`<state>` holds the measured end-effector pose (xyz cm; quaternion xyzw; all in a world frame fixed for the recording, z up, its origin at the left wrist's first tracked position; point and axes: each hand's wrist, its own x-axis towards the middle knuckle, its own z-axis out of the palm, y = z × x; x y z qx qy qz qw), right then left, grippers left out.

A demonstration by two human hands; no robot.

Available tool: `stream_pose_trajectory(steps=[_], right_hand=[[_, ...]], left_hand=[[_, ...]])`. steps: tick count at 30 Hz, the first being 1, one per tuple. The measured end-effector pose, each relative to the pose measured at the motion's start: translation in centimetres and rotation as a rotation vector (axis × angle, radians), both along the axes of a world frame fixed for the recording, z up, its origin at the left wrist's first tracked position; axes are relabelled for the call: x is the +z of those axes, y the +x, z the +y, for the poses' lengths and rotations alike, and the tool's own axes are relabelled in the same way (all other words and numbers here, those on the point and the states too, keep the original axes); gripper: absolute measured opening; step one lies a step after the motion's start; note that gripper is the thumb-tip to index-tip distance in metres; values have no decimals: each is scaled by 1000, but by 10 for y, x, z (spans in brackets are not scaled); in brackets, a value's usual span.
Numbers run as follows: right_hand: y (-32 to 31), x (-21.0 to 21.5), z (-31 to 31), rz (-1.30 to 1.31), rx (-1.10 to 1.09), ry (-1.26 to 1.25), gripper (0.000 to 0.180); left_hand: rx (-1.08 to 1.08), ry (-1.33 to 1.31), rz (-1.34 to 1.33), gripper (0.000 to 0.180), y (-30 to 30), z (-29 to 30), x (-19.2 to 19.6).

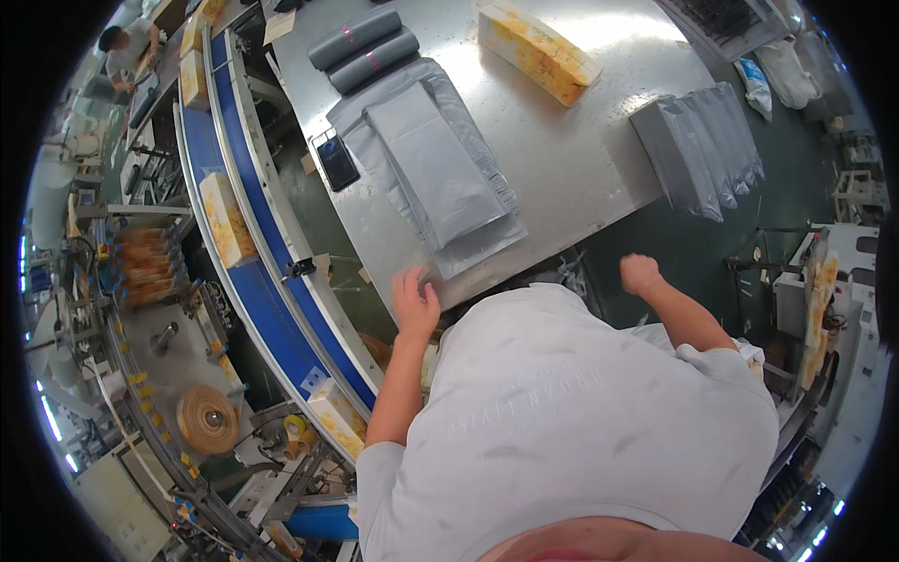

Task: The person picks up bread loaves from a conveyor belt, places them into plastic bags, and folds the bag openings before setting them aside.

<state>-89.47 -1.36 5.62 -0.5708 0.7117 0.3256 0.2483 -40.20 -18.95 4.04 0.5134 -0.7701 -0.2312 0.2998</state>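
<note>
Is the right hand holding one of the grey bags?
No, the right hand is a bare fist off the table edge, apart from the grey bags.

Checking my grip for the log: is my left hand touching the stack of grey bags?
Touching. The head view shows the left hand with fingertips resting on the near edge of the grey bag stack.
</note>
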Motion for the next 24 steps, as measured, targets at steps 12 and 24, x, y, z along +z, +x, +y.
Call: stream_pose_trajectory(steps=[12, 24], right_hand=[[110, 1, -245, -535, 1323, -904, 30], [146, -18, -262, -1167, -538, -745, 14]], left_hand=[[-916, -494, -522, 12, -13, -103, 24], [90, 618, 838, 21, -26, -128, -38]])
